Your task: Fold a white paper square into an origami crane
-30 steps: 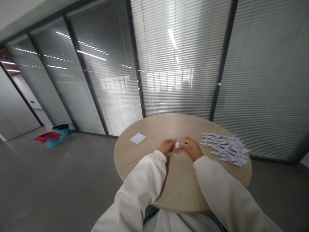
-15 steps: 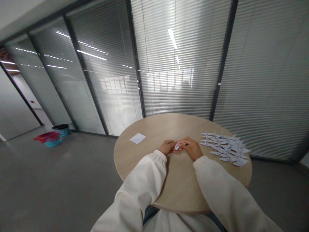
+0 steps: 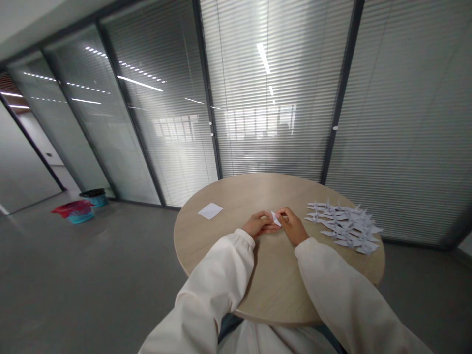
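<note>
A small piece of folded white paper (image 3: 276, 219) is between my two hands, above the middle of the round table (image 3: 273, 275). My right hand (image 3: 292, 227) pinches its right side between thumb and fingers. On the other side, my left hand (image 3: 261, 224) is closed around the paper's left edge, its fingers curled beneath. Part of the paper is hidden by the fingers. To the right of my right hand lies a cluster of folded white paper cranes (image 3: 348, 226), set close together in rows.
A square white paper sheet (image 3: 210, 211) lies flat at the table's left. On the floor far left stand a blue bin with a red liner (image 3: 76, 212) and another with a black liner (image 3: 96, 197). Glass partitions with blinds (image 3: 273, 147) rise behind the table.
The folded paper has turned between my hands and now shows a flat, pointed white face. My right hand's fingers have drawn in to a tighter pinch.
</note>
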Motion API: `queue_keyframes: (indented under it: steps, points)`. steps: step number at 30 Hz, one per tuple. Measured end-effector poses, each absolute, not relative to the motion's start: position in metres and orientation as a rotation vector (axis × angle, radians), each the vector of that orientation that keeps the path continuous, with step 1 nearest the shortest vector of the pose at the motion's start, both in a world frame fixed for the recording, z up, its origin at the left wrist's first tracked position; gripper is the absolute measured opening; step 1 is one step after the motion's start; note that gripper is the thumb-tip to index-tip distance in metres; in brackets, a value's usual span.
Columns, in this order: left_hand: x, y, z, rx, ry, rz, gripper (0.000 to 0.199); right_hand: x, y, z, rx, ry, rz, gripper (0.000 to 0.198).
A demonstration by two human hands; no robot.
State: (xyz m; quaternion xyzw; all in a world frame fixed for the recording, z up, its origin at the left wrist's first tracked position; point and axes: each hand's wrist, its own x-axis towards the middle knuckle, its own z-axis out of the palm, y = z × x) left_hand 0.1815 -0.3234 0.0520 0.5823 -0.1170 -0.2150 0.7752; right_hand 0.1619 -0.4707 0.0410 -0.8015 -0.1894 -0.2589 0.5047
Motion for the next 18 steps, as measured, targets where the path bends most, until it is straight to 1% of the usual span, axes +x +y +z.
queue_keyframes:
  steps: [13, 18]
  points:
    - [0.1808, -0.3251, 0.0482, 1.251, -0.411, -0.439, 0.038, 0.1661, -0.4701, 0.0361, -1.938, -0.384, -0.651, 0.022]
    - [0.1804, -0.3274, 0.0472, 1.252, -0.430, -0.423, 0.038, 0.1668, -0.4692, 0.0361, -1.918, -0.334, -0.654, 0.023]
